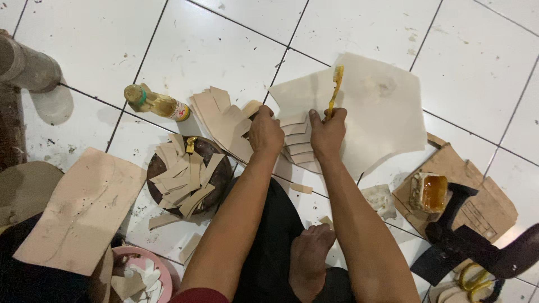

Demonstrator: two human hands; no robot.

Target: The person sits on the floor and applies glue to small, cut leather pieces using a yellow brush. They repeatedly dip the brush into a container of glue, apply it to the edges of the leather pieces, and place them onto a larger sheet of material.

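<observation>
Head view: the right hand (328, 130) is clenched around a yellow toothbrush (336, 90), bristles up and far from the body. The left hand (265, 132) presses its fingers flat on a fanned stack of tan strips (297, 143), which lies on a pale sheet (382, 112) on the tiled floor (213, 45). Brushing well likely means pinning the fan firmly and stroking only the exposed edges. An open glue tin (429, 192) sits right; a bottle (156, 103) left.
</observation>
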